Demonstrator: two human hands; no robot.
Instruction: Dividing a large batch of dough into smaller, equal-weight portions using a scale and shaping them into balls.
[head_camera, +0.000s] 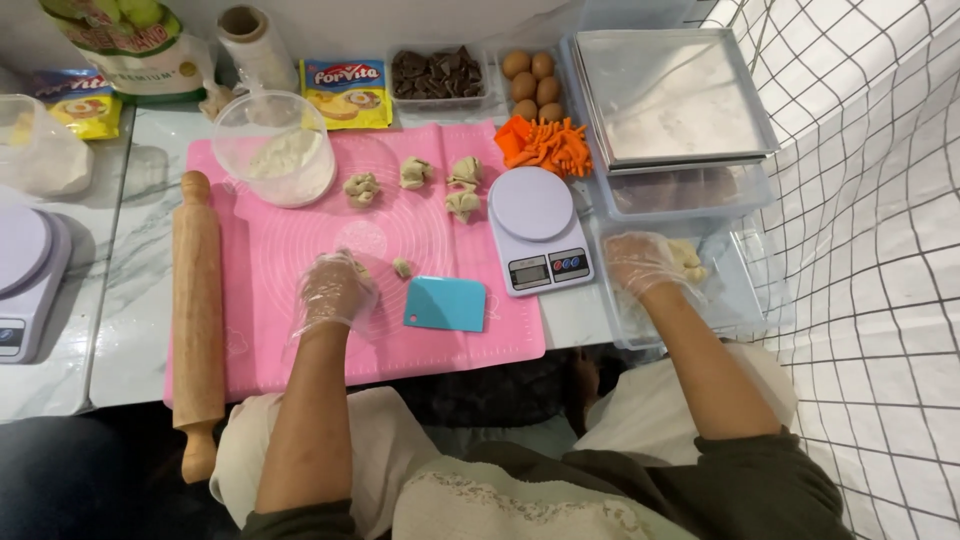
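While the left hand (335, 290) is pressing down flat on a bit of dough (358, 268) on the pink mat (290, 340), the right hand (640, 262) is reaching into a clear box (745, 290). Its fingers are curling around dough pieces (687, 258) there, beside the little scale (538, 230).

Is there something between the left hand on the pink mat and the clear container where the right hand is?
Yes. Between the left hand and the clear container lie the blue scraper and the kitchen scale, both low.

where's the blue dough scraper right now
In the head view, the blue scraper lies on the pink mat, just right of the left hand and below-left of the white scale.
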